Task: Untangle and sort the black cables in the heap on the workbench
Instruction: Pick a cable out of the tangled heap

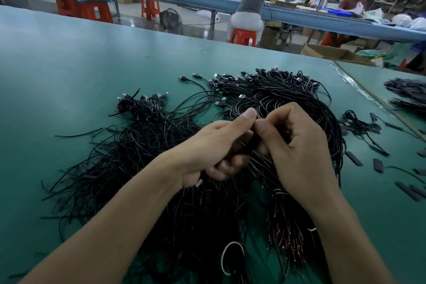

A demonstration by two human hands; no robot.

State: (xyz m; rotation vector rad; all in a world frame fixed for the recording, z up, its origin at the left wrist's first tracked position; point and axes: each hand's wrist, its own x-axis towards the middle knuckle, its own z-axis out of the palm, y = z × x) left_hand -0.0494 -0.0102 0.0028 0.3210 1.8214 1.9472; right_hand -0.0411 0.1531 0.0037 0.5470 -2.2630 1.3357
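Note:
A big heap of thin black cables with USB plugs at their far ends sprawls over the green workbench. My left hand and my right hand meet above the middle of the heap. Both have curled fingers and pinch a small bunch of black cable ends between them, thumb tips nearly touching. The bunch is mostly hidden by the fingers. Red-tipped wire ends show under my right wrist.
Short black sleeve pieces and a few loose cables lie at the right. Another dark cable pile sits at the far right past a table seam. A white loop lies near the front edge. People sit at a bench beyond.

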